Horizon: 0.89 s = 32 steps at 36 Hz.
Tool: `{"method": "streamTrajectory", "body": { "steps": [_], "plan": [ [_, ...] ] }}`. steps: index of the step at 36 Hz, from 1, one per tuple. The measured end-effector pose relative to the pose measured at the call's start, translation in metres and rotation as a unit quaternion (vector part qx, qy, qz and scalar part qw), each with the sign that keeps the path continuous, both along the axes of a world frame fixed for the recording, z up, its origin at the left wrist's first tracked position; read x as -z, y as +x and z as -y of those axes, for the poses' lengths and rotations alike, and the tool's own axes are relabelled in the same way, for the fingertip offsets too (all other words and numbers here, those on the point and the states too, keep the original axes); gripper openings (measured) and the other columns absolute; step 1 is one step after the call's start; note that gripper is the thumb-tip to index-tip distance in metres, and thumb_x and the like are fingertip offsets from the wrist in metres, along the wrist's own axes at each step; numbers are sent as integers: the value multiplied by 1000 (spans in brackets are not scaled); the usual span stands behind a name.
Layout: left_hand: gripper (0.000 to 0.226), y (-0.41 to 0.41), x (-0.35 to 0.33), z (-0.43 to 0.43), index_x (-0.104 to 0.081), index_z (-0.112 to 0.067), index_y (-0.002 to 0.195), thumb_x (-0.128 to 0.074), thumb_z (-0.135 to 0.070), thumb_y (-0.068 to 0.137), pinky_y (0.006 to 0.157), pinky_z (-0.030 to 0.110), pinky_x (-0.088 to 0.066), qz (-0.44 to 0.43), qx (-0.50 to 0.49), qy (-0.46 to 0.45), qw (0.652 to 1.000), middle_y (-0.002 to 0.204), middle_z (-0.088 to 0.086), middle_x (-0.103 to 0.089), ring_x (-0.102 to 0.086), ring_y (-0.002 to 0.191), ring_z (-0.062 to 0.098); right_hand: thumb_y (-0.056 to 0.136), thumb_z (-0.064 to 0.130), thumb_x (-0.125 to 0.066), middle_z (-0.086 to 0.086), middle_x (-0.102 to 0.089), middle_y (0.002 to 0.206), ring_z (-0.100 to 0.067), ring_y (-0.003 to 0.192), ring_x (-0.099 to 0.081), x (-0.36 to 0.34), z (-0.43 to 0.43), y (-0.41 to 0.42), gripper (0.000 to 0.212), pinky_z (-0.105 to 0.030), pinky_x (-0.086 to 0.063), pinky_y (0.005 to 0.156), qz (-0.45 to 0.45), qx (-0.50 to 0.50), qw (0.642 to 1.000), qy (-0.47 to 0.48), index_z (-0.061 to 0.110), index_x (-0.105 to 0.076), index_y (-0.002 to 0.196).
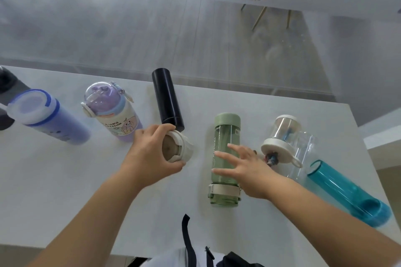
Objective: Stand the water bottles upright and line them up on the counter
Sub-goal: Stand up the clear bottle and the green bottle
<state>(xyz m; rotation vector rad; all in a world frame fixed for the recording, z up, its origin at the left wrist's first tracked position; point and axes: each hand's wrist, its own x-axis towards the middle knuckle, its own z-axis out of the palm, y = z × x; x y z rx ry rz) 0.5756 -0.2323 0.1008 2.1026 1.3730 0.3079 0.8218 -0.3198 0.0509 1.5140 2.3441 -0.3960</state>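
Note:
A black bottle (167,97) with a white cap lies on the white counter (65,191), cap end toward me. My left hand (152,154) is closed around that cap end. My right hand (245,169) has its fingers spread and rests against the side of a green bottle (225,136) that lies flat, lid pointing away. A blue bottle (45,117) and a purple cartoon bottle (112,112) stand upright at the left. A clear bottle (284,136) with a white lid and a teal bottle (347,193) lie on their sides at the right.
A dark grey object (8,91) sits at the counter's far left edge. The counter's right edge runs just past the teal bottle. A black strap (186,236) hangs at the near edge. Beyond the far edge is a frosted panel.

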Motion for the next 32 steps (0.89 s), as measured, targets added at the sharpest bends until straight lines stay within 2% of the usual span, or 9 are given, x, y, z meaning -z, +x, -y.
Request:
{"method": "streamTrajectory", "body": {
  "steps": [2, 6, 13, 18, 20, 22, 25, 28, 32],
  "plan": [
    [77, -3, -2, 0, -43, -31, 129, -80, -36, 62, 93, 30, -35, 3, 3, 0, 1000, 118, -9, -44, -37, 113, 20, 81, -5, -50, -2, -2, 161, -37, 145, 9, -1, -3, -3, 81, -52, 2, 116, 5, -4, 1000, -21, 40, -27, 144],
    [79, -8, -1, -1, -42, -31, 130, -80, -37, 61, 96, 33, -43, 11, 1, -9, 1000, 123, -7, -45, -44, 113, 19, 87, -2, -49, -1, 4, 160, -43, 141, 18, 1, -10, -12, 80, -56, 6, 114, 43, -10, 998, -34, 45, -19, 144],
    [85, -8, -1, 0, -38, -32, 136, -82, -41, 63, 92, 21, -36, 30, -11, -6, 999, 126, -6, -40, -43, 111, 11, 87, 7, -57, -1, -6, 159, -46, 140, 21, 5, -17, -16, 70, -66, 6, 108, 81, -57, 995, -33, 38, -26, 141],
    [87, -6, -1, 4, -38, -33, 136, -82, -43, 61, 98, 28, -42, 29, -6, 5, 1000, 129, -6, -42, -44, 116, 15, 87, 25, -60, -4, -23, 154, -44, 144, 2, -1, -22, -14, 64, -73, -9, 105, 105, -93, 990, -28, 33, -27, 141],
    [88, -7, -2, 5, -38, -33, 136, -82, -43, 61, 98, 29, -42, 28, -6, 12, 1000, 132, -9, -44, -44, 118, 16, 75, 39, -72, -4, -42, 144, -48, 140, -21, -6, -23, -14, 69, -76, -28, 95, 77, -88, 993, 0, 32, -37, 135],
    [89, -8, -4, 5, -38, -33, 137, -83, -41, 61, 98, 27, -41, 35, -8, 10, 999, 133, -10, -45, -46, 118, 14, 55, 53, -80, -2, -59, 126, -48, 125, -47, -2, -25, -9, 78, -70, -46, 77, 24, -60, 997, 50, 34, -45, 123],
    [90, -7, -5, 6, -37, -31, 138, -83, -40, 60, 98, 25, -40, 38, -11, 4, 999, 135, -10, -45, -47, 117, 12, 58, 58, -70, -1, -58, 128, -44, 124, -48, -1, -30, 0, 75, -60, -51, 79, -106, 13, 988, 109, 36, -42, 124],
    [90, -5, -5, 7, -38, -29, 137, -83, -42, 60, 97, 25, -40, 34, -18, 8, 999, 133, -10, -45, -47, 115, 12, 63, 61, -61, 0, -54, 133, -36, 127, -46, -11, -30, 6, 72, -54, -52, 86, -239, 121, 952, 147, 36, -39, 127],
    [87, -1, -7, 8, -40, -26, 136, -82, -39, 62, 91, 18, -36, 30, 1, 17, 999, 133, -11, -45, -45, 111, 7, 61, 53, -78, 10, -55, 123, -15, 111, -53, -28, -32, 15, 75, -38, -51, 90, -350, 251, 888, 163, 34, -45, 126]
  ]
}}
